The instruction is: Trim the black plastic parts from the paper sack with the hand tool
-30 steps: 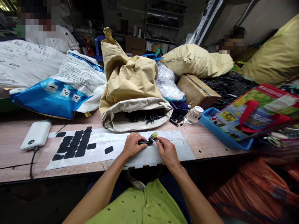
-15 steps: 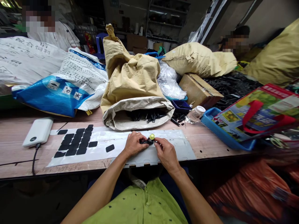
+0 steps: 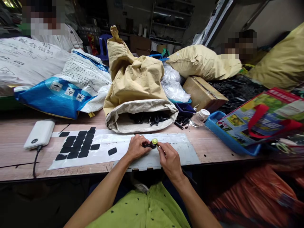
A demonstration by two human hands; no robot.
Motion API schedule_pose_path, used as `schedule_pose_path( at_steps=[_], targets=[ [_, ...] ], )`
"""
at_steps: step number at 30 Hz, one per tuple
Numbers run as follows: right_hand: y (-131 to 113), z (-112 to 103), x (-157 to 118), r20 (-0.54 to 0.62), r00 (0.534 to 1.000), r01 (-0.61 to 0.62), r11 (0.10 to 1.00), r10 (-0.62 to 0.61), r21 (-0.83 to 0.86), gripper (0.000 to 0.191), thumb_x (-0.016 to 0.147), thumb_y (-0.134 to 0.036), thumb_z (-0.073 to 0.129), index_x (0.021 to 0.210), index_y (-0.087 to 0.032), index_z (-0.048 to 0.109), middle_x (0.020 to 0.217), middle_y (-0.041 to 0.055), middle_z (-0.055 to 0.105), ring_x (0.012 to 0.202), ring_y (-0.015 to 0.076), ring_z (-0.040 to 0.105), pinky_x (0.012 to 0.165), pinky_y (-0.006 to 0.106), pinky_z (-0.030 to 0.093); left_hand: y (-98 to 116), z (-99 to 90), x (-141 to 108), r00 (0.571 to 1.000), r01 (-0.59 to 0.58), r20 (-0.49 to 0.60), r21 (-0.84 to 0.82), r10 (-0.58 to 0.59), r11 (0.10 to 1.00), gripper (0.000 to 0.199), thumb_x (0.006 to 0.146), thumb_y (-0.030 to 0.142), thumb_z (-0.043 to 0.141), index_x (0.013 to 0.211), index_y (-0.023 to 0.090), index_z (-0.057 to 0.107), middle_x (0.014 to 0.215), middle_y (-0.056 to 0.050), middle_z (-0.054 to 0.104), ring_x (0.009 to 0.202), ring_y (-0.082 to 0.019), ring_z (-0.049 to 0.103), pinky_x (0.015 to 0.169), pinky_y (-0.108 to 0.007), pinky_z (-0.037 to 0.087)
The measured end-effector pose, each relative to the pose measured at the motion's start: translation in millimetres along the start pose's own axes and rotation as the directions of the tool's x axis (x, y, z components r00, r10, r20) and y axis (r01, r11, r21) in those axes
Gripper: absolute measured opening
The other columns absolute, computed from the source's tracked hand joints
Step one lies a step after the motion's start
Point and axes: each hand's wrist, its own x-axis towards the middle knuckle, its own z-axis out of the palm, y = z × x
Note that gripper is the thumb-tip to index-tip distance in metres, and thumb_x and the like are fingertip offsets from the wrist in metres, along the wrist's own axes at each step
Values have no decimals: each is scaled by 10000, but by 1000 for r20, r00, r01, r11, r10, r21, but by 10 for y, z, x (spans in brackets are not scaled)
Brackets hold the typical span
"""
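Observation:
My left hand (image 3: pixel 138 147) is closed on a small black part (image 3: pixel 147 145) over the grey-white sheet (image 3: pixel 175 152). Right beside it, my right hand (image 3: pixel 169 157) pinches something thin and too small to name. A round yellow-green piece (image 3: pixel 154 141) shows between the two hands, at the end of the black part. To the left, rows of black rounded patches (image 3: pixel 76 146) lie on a white strip, with one patch (image 3: pixel 112 151) lying apart. Behind my hands, the open mouth of a tan sack (image 3: pixel 140 79) shows many black parts (image 3: pixel 158 119) inside.
A white power bank (image 3: pixel 40 133) with a cable lies at the left. Toward the right stand a clear jar (image 3: pixel 200 117), a cardboard box (image 3: pixel 201 91) and a blue tray (image 3: pixel 234 139) under a colourful bag (image 3: pixel 263 117). Two people are behind the sacks.
My right hand has shifted slightly away from the yellow-green piece, and a thin item now shows at its fingertips. The whole view has moved a little. My left hand keeps its hold.

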Motion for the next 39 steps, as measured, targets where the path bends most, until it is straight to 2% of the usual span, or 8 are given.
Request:
schedule_pose_path(
  at_steps=[3, 9, 12, 18, 23, 28, 35, 39],
  targets=[
    [33, -45, 1, -61, 998, -26, 1000, 26, 7, 309, 1012, -217, 470, 1233, -215, 685, 1016, 82, 708, 971, 206, 664, 898, 324, 512, 4, -5, -5, 1000, 5, -2, -17, -5, 1000, 158, 751, 338, 822, 901, 289, 802, 854, 7, 719, 935, -225, 544, 841, -358, 354],
    [117, -45, -41, -12, 998, -65, 998, 65, -22, 307, 990, -196, 472, 1191, -208, 703, 1007, 77, 717, 965, 206, 670, 886, 321, 511, 19, -14, -9, 1000, 9, 0, -19, -9, 1000, 159, 735, 325, 818, 886, 278, 797, 834, 7, 712, 930, -225, 544, 842, -358, 363],
    [201, -88, 14, -73, 993, -91, 995, 89, -29, 305, 992, -219, 477, 1197, -215, 703, 1028, 75, 717, 979, 204, 667, 895, 321, 504, 32, -18, -14, 1000, 8, 1, -12, -8, 1000, 155, 743, 337, 806, 885, 274, 791, 844, 5, 715, 933, -229, 549, 846, -363, 365],
    [503, -108, 187, -86, 986, -160, 964, 144, -211, 308, 937, -165, 520, 1161, -217, 724, 1028, 67, 703, 993, 221, 620, 897, 337, 465, 52, -7, -36, 1000, -4, -24, 35, 5, 999, 170, 719, 294, 799, 883, 264, 770, 868, -1, 722, 940, -240, 557, 851, -378, 360],
    [691, 60, 251, -59, 995, -97, 940, 82, -326, 295, 922, -141, 537, 1132, -223, 727, 986, 63, 685, 925, 211, 559, 849, 324, 414, 29, 5, -19, 1000, -7, -9, 59, 7, 998, 169, 785, 402, 780, 903, 280, 785, 878, -10, 720, 951, -244, 557, 856, -380, 358],
    [707, 159, 255, -91, 994, -84, 915, 52, -394, 290, 933, -149, 549, 1164, -222, 708, 988, 62, 668, 932, 217, 529, 830, 325, 359, 19, 3, -21, 1000, -5, 0, 49, 5, 999, 194, 763, 403, 810, 894, 267, 767, 894, -9, 715, 963, -242, 543, 860, -371, 360],
    [699, 156, 256, -70, 995, -91, 899, 68, -429, 270, 938, -164, 552, 1165, -230, 681, 1001, 57, 648, 944, 222, 509, 808, 327, 321, 11, -6, -7, 1000, -25, 4, 60, 25, 998, 193, 749, 332, 805, 905, 250, 726, 907, -5, 708, 961, -244, 534, 866, -374, 363],
    [698, 152, 254, -64, 996, -83, 900, 62, -428, 268, 937, -168, 551, 1170, -228, 669, 1010, 57, 646, 951, 226, 505, 808, 331, 314, 164, -76, -190, 996, -91, 13, 9, 91, 996, 150, 770, 288, 768, 893, 231, 703, 911, -19, 710, 978, -241, 557, 892, -371, 379]
  ],
)
